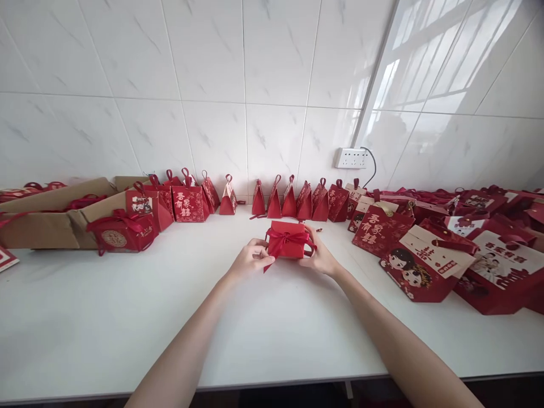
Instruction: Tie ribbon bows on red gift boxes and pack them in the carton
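A small red gift box [293, 249] with a dark red ribbon [284, 238] tied in a bow on its upper side is on the white table in front of me. My left hand [250, 259] is at the box's left side, thumb and fingers pinching a ribbon end there. Wrapped round the right side of the box is my right hand [318, 255], its fingers partly hidden behind the box and a ribbon loop. Another red box with a bow [123, 231] sits to the left, beside a cardboard carton.
Several red triangular boxes [274, 203] line the tiled wall. The open cardboard carton [46, 218] at left has ribboned things inside. Many red gift bags [429, 266] crowd the right side. A white power strip [352, 158] hangs on the wall; the table's front edge [297, 383] is near me.
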Demonstrator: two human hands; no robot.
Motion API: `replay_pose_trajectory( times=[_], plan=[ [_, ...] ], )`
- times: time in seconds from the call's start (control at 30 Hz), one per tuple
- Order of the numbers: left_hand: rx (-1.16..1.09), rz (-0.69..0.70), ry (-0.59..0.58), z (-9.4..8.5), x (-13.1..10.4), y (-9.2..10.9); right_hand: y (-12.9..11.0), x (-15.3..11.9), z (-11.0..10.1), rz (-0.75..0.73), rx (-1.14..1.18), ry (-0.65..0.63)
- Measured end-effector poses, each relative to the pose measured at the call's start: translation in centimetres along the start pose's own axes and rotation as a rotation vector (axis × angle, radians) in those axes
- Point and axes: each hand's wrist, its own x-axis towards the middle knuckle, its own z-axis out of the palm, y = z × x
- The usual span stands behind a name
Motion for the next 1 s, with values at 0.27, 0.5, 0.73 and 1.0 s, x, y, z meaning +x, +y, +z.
replay_pose_trajectory(
  times=[0.27,0.5,0.73,1.0],
  plan=[
    [0.042,-0.106,0.028,-2.7,0.0,-0.2,-0.6,-0.1,0.0,-0.033,0.024,-0.093],
    [-0.136,0.001,-0.038,-0.7,-0.8,1.0,-2.0,-0.6,2.0,0.004,0.015,-0.224],
    [-0.127,-0.019,0.068,-0.3,-0.9,1.1,-3.1,-0.8,0.4,0.091,0.052,-0.335],
    [-0.154,-0.076,0.148,0.3,-0.9,1.4,-3.8,-0.4,-0.7,0.230,0.017,-0.166]
  ],
)
